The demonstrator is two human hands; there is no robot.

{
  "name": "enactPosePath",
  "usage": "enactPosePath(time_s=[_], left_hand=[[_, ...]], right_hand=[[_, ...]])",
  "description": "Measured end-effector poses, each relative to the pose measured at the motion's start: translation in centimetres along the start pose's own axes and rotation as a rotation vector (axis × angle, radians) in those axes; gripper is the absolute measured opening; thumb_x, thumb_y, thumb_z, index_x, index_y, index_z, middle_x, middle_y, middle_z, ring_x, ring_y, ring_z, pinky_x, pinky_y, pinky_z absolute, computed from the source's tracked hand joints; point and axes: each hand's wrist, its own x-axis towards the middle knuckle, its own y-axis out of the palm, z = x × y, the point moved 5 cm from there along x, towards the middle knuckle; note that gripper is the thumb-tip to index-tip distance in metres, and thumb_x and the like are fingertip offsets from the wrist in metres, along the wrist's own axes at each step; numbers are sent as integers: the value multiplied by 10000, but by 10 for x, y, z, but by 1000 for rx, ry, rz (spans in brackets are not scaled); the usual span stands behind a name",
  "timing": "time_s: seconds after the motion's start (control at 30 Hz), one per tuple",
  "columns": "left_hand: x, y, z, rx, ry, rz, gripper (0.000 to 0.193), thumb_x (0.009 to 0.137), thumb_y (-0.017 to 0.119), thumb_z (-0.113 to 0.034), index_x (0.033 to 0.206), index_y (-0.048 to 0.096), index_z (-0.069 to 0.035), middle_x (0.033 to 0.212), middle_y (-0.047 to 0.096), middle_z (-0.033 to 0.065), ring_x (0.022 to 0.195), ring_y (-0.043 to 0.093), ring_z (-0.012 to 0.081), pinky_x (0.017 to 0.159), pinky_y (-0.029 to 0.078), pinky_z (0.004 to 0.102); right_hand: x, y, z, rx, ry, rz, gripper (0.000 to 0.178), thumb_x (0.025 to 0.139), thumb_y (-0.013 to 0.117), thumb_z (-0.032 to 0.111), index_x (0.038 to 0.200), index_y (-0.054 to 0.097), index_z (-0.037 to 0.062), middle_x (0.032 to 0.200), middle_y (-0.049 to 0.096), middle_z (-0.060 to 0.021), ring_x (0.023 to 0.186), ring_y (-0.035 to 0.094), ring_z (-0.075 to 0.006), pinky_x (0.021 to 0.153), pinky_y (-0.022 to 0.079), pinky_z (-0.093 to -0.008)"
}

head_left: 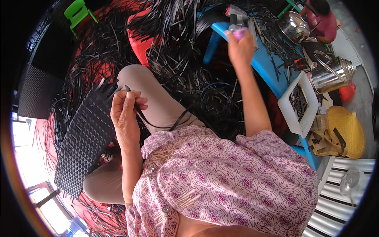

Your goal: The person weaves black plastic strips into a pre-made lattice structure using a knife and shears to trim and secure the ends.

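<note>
My left hand [125, 112] is closed, pinching the end of a black plastic strip [143, 115] between thumb and fingers above my knee. The strip loops down across my lap. Beside that hand, a black woven panel [85, 138] leans against my left leg, with loose strip ends at its top. My right hand [241, 49] reaches out over the blue table [264, 69], its fingers bent around a small purple object [239, 34] whose kind I cannot make out. Just beyond it lies a red and grey tool [236, 16].
Black strips [185, 47] heap over the floor and a red stool [139, 37]. A white tray [295, 124] of short black pieces, two metal kettles [331, 75] and a yellow woven hat [347, 132] stand to the right. Another person [321, 19] is at the far right.
</note>
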Motion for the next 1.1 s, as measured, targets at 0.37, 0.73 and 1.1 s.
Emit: enactPosePath(time_s=[0.37,0.73,1.1], left_hand=[[14,-1,24,-155,-114,49,155,1044,561,-195,983,584,-54,838,617,30,697,557,101,658,453,256],[20,-6,30,-163,-158,17,171,1037,569,-212,961,590,-60,828,606,36,680,537,105,639,422,242],[22,-14,52,-223,-271,101,176,1022,592,-192,1028,643,-23,819,610,20,690,564,104,645,456,255]], right_hand=[[93,-39,-235,-865,763,22,962,776,680,686,1403,490,-18,1446,477,-242,1346,447,-417,1080,372,-561],[135,24,-216,-723,108,329,277,922,538,156,1038,756,32,1087,713,-234,1055,684,-398,906,549,-476],[178,-3,-332,350,941,472,269,965,573,286,824,628,64,769,617,-106,656,573,-243,496,434,-404]])
